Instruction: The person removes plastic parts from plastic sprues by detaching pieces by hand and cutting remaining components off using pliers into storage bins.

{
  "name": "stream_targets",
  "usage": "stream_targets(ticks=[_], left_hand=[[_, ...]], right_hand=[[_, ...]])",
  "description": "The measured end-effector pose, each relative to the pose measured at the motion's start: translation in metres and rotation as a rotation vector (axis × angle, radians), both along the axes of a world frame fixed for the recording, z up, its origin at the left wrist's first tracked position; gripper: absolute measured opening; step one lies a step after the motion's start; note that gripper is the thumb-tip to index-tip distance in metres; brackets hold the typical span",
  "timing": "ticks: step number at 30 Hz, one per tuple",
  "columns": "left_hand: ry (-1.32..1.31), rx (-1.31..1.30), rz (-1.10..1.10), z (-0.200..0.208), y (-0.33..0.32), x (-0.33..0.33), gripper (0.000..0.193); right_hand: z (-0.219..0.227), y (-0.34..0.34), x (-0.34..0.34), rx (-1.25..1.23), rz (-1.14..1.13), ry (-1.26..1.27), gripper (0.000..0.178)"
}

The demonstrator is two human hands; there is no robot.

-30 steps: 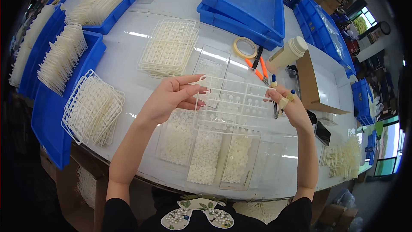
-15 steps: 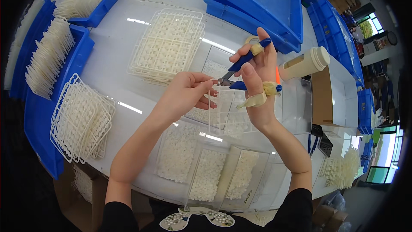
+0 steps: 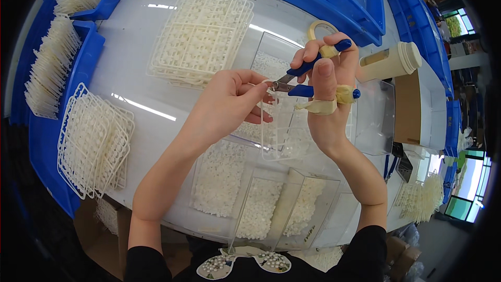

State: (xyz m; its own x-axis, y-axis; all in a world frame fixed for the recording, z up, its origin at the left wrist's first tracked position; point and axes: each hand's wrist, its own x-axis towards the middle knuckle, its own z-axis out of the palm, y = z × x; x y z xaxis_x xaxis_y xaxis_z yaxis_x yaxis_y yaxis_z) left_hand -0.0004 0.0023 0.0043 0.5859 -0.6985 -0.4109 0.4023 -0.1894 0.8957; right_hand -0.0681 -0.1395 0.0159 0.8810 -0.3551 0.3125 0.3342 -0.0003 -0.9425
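Note:
Between its thumb and fingers my left hand (image 3: 222,102) pinches a thin white plastic sprue frame (image 3: 262,141) near its upper corner. My right hand (image 3: 330,112) is wrapped loosely around blue-handled nippers (image 3: 300,91), whose grips have yellowish tape on them. The nippers' jaws meet the sprue right at my left fingertips; whether they are fully closed is too small to tell. Below both hands stand clear boxes of small white parts, one flat at the left (image 3: 219,177), one in the middle (image 3: 258,211) and one at the right (image 3: 305,206). Another clear tray (image 3: 269,62) lies partly hidden behind my hands.
A stack of white sprue frames (image 3: 201,31) lies far left of centre, another pile (image 3: 94,143) near left. Blue bins (image 3: 96,57) hold more frames. Blue trays (image 3: 323,0), a tape roll (image 3: 315,27), a beige cup (image 3: 391,61) and a cardboard box (image 3: 409,109) stand behind and right.
The whole view has shifted a little, with the far stack sitting higher in the picture. Both hands keep the same grips, the nippers still at the sprue by my left fingertips.

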Motion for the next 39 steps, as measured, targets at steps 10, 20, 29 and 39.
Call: stream_targets(ticks=[10,20,29,39], left_hand=[[-0.048,0.014,-0.001,-0.003,-0.002,-0.002,0.026],[-0.022,-0.013,0.004,-0.005,0.000,0.000,0.032],[-0.037,-0.006,-0.040,-0.003,0.001,0.000,0.031],[-0.034,0.023,-0.031,-0.002,0.000,-0.001,0.029]], right_hand=[[0.000,-0.003,-0.002,0.022,0.024,-0.043,0.038],[0.011,0.002,-0.006,-0.199,-0.099,0.115,0.061],[0.001,0.002,-0.006,-0.090,-0.048,0.046,0.045],[-0.004,0.000,-0.006,0.004,-0.004,-0.030,0.045]])
